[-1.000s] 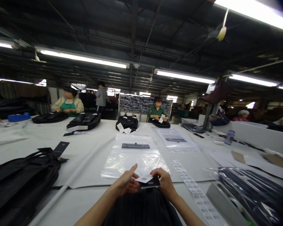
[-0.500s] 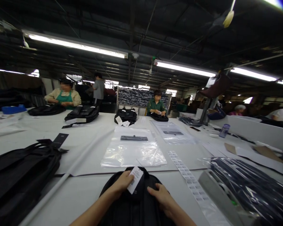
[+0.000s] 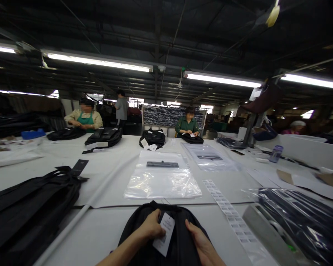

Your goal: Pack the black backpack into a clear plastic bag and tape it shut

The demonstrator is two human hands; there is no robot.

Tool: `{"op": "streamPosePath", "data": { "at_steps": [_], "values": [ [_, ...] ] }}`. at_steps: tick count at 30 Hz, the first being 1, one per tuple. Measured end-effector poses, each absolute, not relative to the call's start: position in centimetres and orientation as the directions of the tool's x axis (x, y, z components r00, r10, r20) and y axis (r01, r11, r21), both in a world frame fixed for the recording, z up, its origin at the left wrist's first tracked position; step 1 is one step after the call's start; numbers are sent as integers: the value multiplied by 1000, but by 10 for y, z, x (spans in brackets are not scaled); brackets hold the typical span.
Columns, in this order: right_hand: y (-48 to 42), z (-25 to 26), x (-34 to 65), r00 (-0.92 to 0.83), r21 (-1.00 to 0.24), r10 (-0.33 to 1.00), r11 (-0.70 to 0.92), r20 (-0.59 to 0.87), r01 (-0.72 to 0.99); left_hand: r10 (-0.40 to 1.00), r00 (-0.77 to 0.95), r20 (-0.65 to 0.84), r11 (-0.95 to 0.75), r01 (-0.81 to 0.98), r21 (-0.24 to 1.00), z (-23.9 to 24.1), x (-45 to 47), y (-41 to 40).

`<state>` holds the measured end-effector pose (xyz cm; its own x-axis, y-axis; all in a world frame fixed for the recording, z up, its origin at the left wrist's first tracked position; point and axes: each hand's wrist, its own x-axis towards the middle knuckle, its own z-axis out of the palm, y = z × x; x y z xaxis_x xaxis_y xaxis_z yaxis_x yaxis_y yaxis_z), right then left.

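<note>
A black backpack [image 3: 180, 244] lies on the white table [image 3: 105, 229] right in front of me, at the bottom middle. My left hand [image 3: 151, 228] is closed on a white hang tag [image 3: 164, 238] and holds it over the bag's top. Beside it, my right hand [image 3: 198, 242] lies flat on the backpack with its fingers stretched out. Just beyond the bag sits a stack of clear plastic bags [image 3: 162, 181].
A pile of black bags [image 3: 27, 214] lies at the left. A strip of label stickers [image 3: 224, 207] runs along the right, next to bagged goods [image 3: 302, 221]. Further black bags [image 3: 104, 137] and more clear plastic bags [image 3: 208, 157] lie farther back, where other people work.
The backpack has come up onto the table before me. My left hand has turned the tag from flat to hanging and brought it down; my right hand let go of it and rests on the bag.
</note>
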<state>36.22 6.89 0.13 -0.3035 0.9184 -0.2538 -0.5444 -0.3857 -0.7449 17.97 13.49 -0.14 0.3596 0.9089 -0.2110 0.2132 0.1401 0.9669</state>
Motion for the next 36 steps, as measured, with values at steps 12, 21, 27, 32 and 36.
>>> {"op": "streamPosePath", "data": {
  "at_steps": [12,21,27,32,36],
  "values": [
    [87,-13,390,141,-988,980,-145,-136,52,838,472,-273,233,143,962,19,173,125],
    [109,51,378,-515,-468,818,571,255,674,889,391,-237,237,48,970,17,178,136],
    [97,43,370,-493,-593,857,476,149,649,910,335,-244,258,2,966,17,172,150],
    [85,35,357,-406,-399,886,464,226,791,938,295,-181,181,30,983,11,179,152],
    [72,35,344,-359,-377,897,436,260,817,954,274,-122,124,11,992,10,180,150]
  ]
}}
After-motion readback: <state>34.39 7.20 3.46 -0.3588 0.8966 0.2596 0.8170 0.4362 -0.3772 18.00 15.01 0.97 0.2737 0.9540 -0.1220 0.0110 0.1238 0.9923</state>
